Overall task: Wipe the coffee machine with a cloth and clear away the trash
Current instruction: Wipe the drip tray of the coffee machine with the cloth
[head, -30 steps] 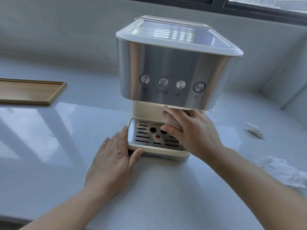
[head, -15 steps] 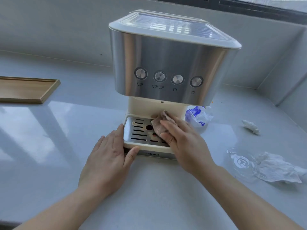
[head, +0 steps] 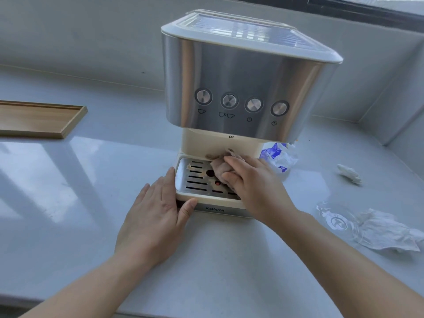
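Note:
A steel and cream coffee machine (head: 241, 83) stands on the white counter. Its slotted drip tray (head: 195, 177) shows brown stains. My right hand (head: 254, 184) presses a crumpled beige cloth (head: 220, 165) onto the tray's back right part, against the cream column. My left hand (head: 158, 216) lies flat on the counter, fingers along the tray's left side and thumb against its front corner. Trash lies to the right: a blue and white wrapper (head: 278, 157), a small white wad (head: 348, 173), a clear plastic lid (head: 337, 222) and a crumpled white tissue (head: 390, 232).
A shallow wooden tray (head: 41, 118) rests at the left of the counter. A grey wall runs behind the machine and turns a corner at the right. The counter's front edge (head: 68, 304) is close to me.
My right hand and the cloth slid from under the machine's head down onto the drip tray, then shifted slightly back and right. The left hand stayed put at the tray's corner.

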`<state>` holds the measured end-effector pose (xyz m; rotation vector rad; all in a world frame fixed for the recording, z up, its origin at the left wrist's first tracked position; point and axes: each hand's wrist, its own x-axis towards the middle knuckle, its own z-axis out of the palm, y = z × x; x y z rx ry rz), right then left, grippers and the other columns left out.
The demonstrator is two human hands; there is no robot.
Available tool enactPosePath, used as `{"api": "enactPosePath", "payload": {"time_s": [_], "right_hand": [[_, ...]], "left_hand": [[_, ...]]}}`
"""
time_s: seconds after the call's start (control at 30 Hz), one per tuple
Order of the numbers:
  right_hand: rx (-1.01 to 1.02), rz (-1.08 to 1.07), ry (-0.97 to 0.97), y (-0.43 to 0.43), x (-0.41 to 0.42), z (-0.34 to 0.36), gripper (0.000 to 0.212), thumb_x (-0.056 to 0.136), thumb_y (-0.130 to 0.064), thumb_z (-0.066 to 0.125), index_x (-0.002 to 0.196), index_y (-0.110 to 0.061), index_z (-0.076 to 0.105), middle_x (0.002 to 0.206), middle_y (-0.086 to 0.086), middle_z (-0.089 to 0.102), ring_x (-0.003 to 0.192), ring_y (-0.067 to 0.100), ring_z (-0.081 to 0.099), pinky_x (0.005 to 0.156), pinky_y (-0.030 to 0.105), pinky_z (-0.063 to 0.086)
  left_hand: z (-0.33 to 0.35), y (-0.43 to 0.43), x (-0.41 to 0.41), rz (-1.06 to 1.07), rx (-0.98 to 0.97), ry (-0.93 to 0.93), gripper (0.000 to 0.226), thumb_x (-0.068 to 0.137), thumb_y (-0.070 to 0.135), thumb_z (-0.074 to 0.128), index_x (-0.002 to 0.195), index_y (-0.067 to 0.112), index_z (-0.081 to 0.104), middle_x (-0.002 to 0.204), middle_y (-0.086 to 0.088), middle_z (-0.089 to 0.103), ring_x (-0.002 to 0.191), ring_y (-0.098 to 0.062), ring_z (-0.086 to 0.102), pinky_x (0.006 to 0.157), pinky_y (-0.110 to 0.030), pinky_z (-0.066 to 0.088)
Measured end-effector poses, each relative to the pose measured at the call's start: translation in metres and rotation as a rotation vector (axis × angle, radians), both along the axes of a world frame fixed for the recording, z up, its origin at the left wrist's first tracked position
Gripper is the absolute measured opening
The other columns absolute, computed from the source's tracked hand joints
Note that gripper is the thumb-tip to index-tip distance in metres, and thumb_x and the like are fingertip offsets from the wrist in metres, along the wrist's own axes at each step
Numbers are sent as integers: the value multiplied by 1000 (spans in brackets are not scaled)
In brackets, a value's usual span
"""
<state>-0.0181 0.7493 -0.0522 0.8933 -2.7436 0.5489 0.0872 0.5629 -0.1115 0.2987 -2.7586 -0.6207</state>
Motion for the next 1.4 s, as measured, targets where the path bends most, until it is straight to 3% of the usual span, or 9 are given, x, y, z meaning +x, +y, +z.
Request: {"api": "enactPosePath", "payload": {"time_s": [0.13,0.47,0.7,0.8,0.9,0.97,1.13,1.23,1.4], "right_hand": [[54,80,-32,-6,-10,6,38,98,-37,53,135,-27,57,127,1,61,110,26,49,92,31,35],[104,137,88,15,-2,-5,46,92,-5,55,136,-19,56,141,2,53,111,29,55,95,38,47],[104,67,66,25,-3,-4,32,91,-8,50,120,-16,61,123,2,61,100,31,57,78,33,50],[-15,-43,20,32,5,-1,26,92,-5,52,112,-15,66,117,0,64,103,31,58,80,40,52],[-131,38,-41,23,31,-5,22,93,-14,54,107,-29,63,119,-15,60,103,21,55,83,34,49],[-146,50,-45,16,43,-7,29,94,-25,58,120,-37,60,129,-17,57,107,18,51,90,26,42],[-69,-18,-23,18,32,-7,29,94,-30,61,123,-30,65,132,-11,59,110,23,52,91,26,41],[-216,-131,-58,27,31,-8,27,94,-30,60,120,-31,67,132,-14,59,117,18,50,88,18,33],[-166,66,-52,1,51,-9,29,95,-38,59,124,-38,64,137,-15,55,122,9,48,101,21,36]], "left_hand": [[2,1,0,-1,1,5,78,92,68,17,154,23,-1,155,1,33,141,-13,25,121,-29,9],[2,0,1,4,15,5,78,91,68,18,154,24,4,152,2,38,139,-13,28,121,-31,14],[3,0,2,14,35,14,78,90,70,18,154,27,3,150,6,39,134,-7,22,119,-32,19],[3,2,2,18,40,26,78,90,69,19,154,26,6,146,4,43,134,-10,26,118,-33,21],[2,1,1,22,24,27,78,91,68,22,153,24,7,144,3,45,129,-10,25,116,-34,24],[1,1,1,17,8,25,78,92,68,22,154,23,5,148,2,41,133,-11,25,118,-32,18],[2,1,1,2,-1,20,78,92,68,17,154,24,-1,156,5,30,140,-9,20,117,-22,0],[2,1,2,8,9,25,78,92,68,17,154,24,1,155,4,32,141,-10,22,117,-23,1],[0,-2,-1,-13,-27,7,79,92,68,15,154,21,-1,156,4,31,142,-10,25,121,-28,6]]}}
